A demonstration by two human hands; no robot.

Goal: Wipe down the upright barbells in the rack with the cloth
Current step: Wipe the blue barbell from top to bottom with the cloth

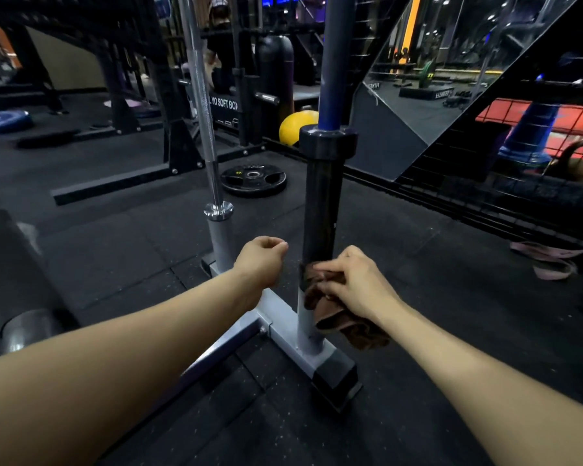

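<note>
Two barbells stand upright in a grey floor rack [276, 317]. The near one is a blue barbell with a black sleeve [320, 203], and a chrome barbell [209, 142] stands behind it to the left. My right hand [354, 284] grips a brown cloth [344, 317] and presses it against the bottom of the black sleeve, just above the grey rack tube. My left hand [261, 260] hovers left of the sleeve with its fingers loosely curled, holding nothing and touching nothing.
A black weight plate [253, 179] lies flat on the rubber floor behind the rack, with a yellow ball [295, 127] farther back. A mesh fence and mirror [451, 62] run along the right. A person [221, 45] stands in the background.
</note>
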